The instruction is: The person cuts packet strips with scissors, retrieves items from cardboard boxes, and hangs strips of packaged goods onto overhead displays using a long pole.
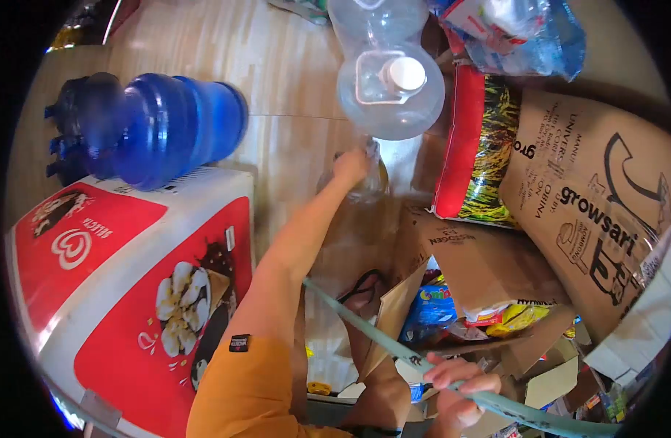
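Observation:
My left hand (352,166) reaches down over the floor, its fingers closed around the top of a clear see-through container (373,186). What kind of container it is, I cannot make out. Just beyond it stands a large clear plastic jug (392,109) with a white cap, another behind it. My right hand (461,390) is at the lower right, fingers curled over a pale green bar (379,337) that crosses in front of me. Beside that hand is an opened cardboard box (489,266) with colourful packets in it.
A red and white chest freezer (131,212) stands on the left, with blue water jugs (167,124) behind it. At right are a red sack (463,139), a tall growsari carton (576,182) and a blue plastic bag (532,40). Small boxed goods lie at the lower right.

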Demonstrator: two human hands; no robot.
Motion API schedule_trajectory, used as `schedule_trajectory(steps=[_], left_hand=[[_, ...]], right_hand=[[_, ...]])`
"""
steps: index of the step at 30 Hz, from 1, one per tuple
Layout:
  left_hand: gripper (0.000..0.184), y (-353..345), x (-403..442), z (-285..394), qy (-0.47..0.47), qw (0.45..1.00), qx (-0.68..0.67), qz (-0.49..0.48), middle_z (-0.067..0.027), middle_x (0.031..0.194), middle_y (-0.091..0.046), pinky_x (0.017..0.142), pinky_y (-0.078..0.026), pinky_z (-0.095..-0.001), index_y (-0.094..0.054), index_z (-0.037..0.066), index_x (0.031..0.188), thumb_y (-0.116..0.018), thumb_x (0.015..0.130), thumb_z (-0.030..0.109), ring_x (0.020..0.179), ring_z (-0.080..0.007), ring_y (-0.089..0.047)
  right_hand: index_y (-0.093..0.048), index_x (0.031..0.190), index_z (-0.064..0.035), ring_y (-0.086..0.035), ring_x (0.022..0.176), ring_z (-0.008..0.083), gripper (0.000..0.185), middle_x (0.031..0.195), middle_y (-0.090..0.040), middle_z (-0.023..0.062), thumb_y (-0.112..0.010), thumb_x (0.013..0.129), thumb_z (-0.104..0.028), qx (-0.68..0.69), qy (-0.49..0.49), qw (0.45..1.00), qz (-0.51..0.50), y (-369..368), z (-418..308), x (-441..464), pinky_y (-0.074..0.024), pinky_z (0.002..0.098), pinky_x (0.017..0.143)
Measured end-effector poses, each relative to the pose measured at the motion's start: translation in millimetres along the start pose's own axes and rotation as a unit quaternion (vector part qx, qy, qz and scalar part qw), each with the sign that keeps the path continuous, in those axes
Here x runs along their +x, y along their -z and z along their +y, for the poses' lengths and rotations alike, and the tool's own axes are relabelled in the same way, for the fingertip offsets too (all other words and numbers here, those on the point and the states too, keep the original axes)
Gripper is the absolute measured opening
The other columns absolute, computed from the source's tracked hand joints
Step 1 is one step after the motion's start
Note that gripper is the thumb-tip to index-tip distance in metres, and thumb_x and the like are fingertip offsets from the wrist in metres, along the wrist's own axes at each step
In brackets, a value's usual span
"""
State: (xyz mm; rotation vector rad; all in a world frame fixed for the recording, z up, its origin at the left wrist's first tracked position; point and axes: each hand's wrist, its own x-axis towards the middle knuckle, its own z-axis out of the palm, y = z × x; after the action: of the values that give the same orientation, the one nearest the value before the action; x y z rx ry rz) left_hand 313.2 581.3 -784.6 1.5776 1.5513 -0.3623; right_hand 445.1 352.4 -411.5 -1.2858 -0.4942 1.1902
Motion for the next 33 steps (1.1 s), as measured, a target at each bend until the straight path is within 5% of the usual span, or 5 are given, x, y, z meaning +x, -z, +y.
schedule_trajectory(steps=[5, 14, 28, 32, 33], left_hand=[[0.039, 54, -100, 29, 0.089, 0.980, -0.127, -0.128, -0.0214, 0.090, -0.063, 0.073, -0.047, -0.0430, -0.065, 0.004, 0.092, -0.052, 0.083, 0.041, 0.087, -0.0332, -0.061], [0.031, 27, -220, 81, 0.038, 0.953, -0.295, -0.057, -0.0149, 0.082, -0.061, 0.071, -0.041, -0.0394, -0.060, 0.004, 0.082, -0.051, 0.085, 0.033, 0.079, -0.0291, -0.057], [0.026, 66, -136, 188, -0.064, 0.834, -0.546, 0.037, -0.0057, 0.063, -0.046, 0.059, -0.034, -0.0329, -0.047, 0.002, 0.069, -0.052, 0.086, 0.020, 0.063, -0.0163, -0.042], [0.022, 67, -109, 173, -0.046, 0.847, -0.527, -0.048, -0.0107, 0.070, -0.056, 0.063, -0.042, -0.0356, -0.055, 0.000, 0.076, -0.055, 0.084, 0.021, 0.067, -0.0191, -0.054], [0.017, 75, -114, 174, -0.115, 0.937, -0.328, 0.035, -0.0057, 0.071, -0.056, 0.049, -0.039, -0.0266, -0.058, 0.002, 0.081, -0.055, 0.087, 0.018, 0.057, -0.0118, -0.050]], right_hand=[[-0.055, 0.087, -0.0011, -0.060, 0.079, 0.0352, 0.029, 0.081, -0.061, 0.0196, -0.065, 0.080, -0.027, 0.038, -0.005, 0.999, 0.012, -13, -25, -15, -0.0402, 0.0567, 0.087], [-0.052, 0.089, -0.0047, -0.058, 0.073, 0.0349, 0.036, 0.074, -0.058, 0.0184, -0.068, 0.075, -0.034, 0.009, -0.022, 0.999, 0.040, -17, -77, -50, -0.0427, 0.0554, 0.083], [-0.052, 0.088, -0.0027, -0.059, 0.076, 0.0331, 0.033, 0.078, -0.059, 0.0180, -0.066, 0.079, -0.031, 0.020, 0.012, 0.998, 0.065, -2, -80, -72, -0.0423, 0.0544, 0.084], [-0.050, 0.088, -0.0037, -0.059, 0.071, 0.0335, 0.035, 0.073, -0.057, 0.0183, -0.066, 0.078, -0.033, 0.007, 0.010, 0.996, 0.083, -3, -75, -73, -0.0439, 0.0547, 0.082], [-0.050, 0.088, -0.0037, -0.059, 0.071, 0.0334, 0.035, 0.072, -0.057, 0.0183, -0.066, 0.078, -0.033, 0.007, 0.007, 0.996, 0.086, -4, -75, -75, -0.0438, 0.0547, 0.082]])
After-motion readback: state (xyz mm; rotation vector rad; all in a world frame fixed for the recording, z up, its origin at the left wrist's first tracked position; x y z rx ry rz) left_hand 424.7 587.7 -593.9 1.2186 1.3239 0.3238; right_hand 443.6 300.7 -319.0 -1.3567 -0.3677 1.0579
